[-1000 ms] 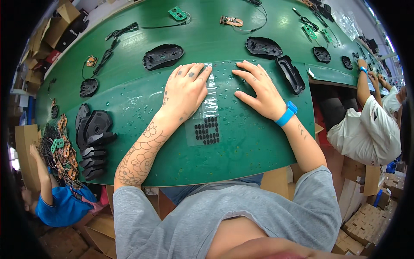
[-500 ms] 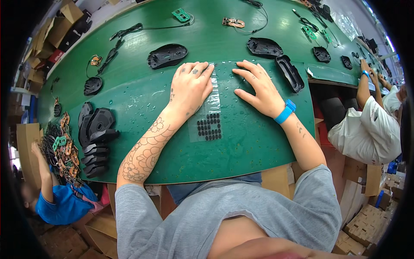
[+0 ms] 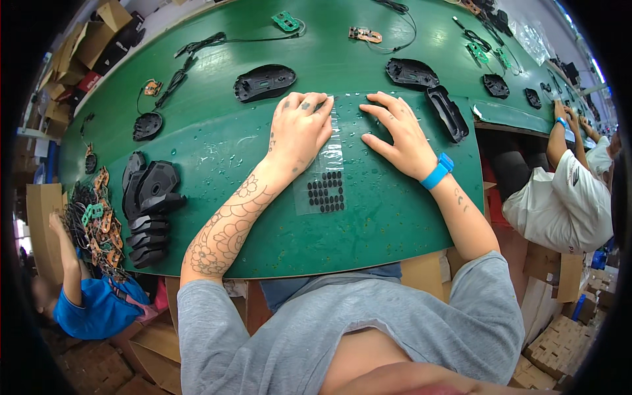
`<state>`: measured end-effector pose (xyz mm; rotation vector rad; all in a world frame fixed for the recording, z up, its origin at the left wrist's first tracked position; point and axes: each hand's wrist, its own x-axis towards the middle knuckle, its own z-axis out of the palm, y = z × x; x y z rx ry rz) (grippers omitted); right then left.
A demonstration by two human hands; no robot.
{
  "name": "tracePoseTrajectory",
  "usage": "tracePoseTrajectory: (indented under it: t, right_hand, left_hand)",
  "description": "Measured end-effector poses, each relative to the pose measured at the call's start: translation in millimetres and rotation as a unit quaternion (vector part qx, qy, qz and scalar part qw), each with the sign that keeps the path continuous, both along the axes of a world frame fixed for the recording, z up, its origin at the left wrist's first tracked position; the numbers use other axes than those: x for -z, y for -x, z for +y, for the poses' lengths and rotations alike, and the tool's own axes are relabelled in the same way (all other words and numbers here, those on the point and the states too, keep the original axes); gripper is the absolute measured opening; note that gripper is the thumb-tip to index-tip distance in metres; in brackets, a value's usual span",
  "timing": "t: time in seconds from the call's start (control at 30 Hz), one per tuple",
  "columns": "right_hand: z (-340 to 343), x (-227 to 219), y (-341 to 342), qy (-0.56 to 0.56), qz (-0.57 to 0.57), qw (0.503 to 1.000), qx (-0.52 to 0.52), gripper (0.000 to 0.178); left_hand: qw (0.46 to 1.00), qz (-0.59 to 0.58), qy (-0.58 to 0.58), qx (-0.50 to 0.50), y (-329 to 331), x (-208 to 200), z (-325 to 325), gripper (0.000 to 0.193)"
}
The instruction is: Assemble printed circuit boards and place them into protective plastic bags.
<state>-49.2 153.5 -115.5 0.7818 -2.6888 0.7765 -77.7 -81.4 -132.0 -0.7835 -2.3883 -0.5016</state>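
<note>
A clear plastic sheet [image 3: 327, 172] with rows of small black oval pads [image 3: 326, 192] lies on the green conveyor belt [image 3: 388, 217] in front of me. My left hand [image 3: 299, 130] rests flat on the sheet's upper left part, fingers spread. To the right of the sheet my right hand [image 3: 399, 134], a blue band at its wrist, lies flat on the belt with fingers apart. Neither hand holds anything.
Black mouse shells [image 3: 264, 82] [image 3: 411, 72] [image 3: 447, 112] lie beyond my hands. A stack of black shells [image 3: 150, 205] and a pile of circuit boards with cables [image 3: 92, 227] sit at the left. Other people work at the left [image 3: 85, 299] and right [image 3: 573, 191]. Cardboard boxes stand below the belt.
Both hands have slid a little farther up the belt along the sheet. The sheet with the pads has stayed in place.
</note>
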Motion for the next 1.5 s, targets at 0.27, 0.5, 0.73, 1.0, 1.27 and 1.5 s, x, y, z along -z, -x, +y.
tracePoseTrajectory:
  t: [0.27,0.5,0.73,1.0,1.27,1.5]
  right_hand:
    - [-20,0,-7,0.041,0.016,0.998,-0.046,0.042]
    - [-37,-1,-24,0.064,-0.012,0.990,-0.123,0.038]
    - [-36,0,-24,-0.010,0.037,0.990,-0.134,0.040]
    - [-44,-4,-30,-0.042,-0.005,0.992,-0.122,0.054]
    - [-46,-8,-28,-0.065,-0.002,0.992,-0.108,0.055]
    - [-47,-8,-26,-0.084,-0.003,0.992,-0.098,0.054]
  left_hand:
    - [1.000,-0.010,-0.011,0.002,2,3,-1,0.030]
    - [1.000,-0.018,-0.018,0.001,2,4,-3,0.030]
    - [0.997,-0.071,-0.034,0.025,5,-1,-12,0.030]
    - [0.989,-0.136,-0.053,0.027,13,1,-19,0.031]
    - [0.988,-0.147,-0.043,0.027,15,3,-21,0.036]
    - [0.981,-0.174,-0.067,0.044,14,3,-20,0.038]
